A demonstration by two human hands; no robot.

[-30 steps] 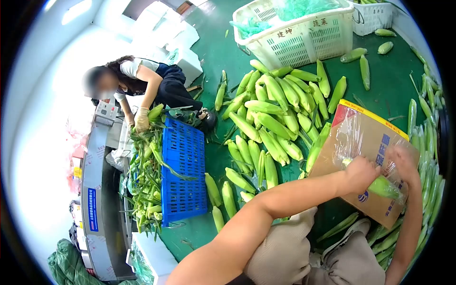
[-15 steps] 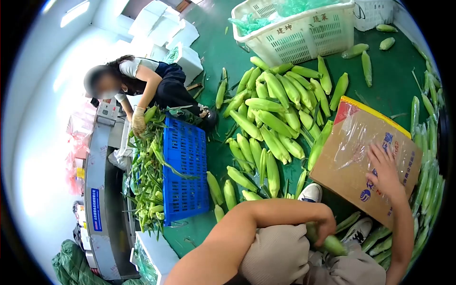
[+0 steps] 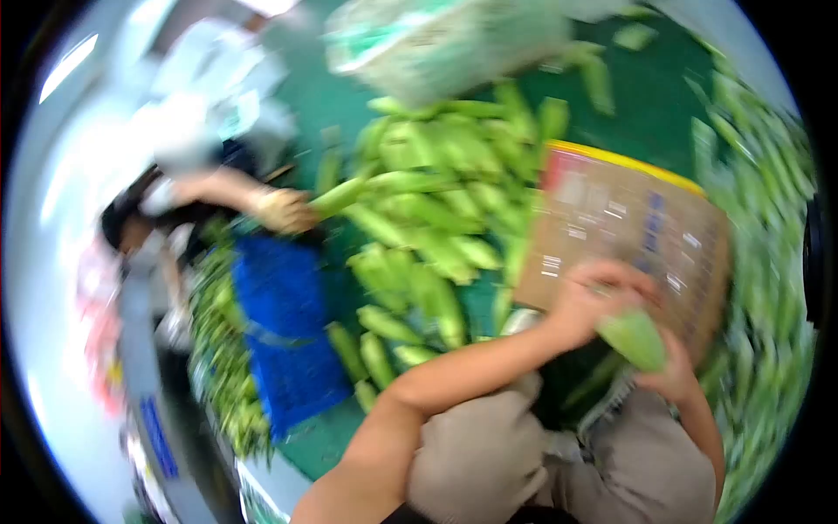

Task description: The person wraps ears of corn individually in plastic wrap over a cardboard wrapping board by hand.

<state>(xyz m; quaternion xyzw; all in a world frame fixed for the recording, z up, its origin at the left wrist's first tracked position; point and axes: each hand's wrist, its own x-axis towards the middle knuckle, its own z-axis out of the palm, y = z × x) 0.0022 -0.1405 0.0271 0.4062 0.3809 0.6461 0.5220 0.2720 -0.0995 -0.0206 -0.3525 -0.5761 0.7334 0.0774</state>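
An ear of green corn (image 3: 633, 339) is held above my lap, just in front of a cardboard box. My left hand (image 3: 602, 301) grips its upper end, with the fingers curled. Against its lower right side is my right hand (image 3: 670, 368), also closed on it. The cardboard box (image 3: 602, 223) has a yellow edge and a shiny clear film on its top. Motion blur hides the fine detail of the fingers.
A corn pile (image 3: 428, 183) lies left of the box; many wrapped ears (image 3: 759, 288) line the right. A blue crate (image 3: 284, 323) stands left. A co-worker's gloved hand (image 3: 284, 210) holds an ear. A white crate (image 3: 454, 48) stands behind.
The view has shifted. My left hand has raised the corn from my lap, and my right hand has left the box and closed on the ear. The co-worker's arm now reaches toward the pile.
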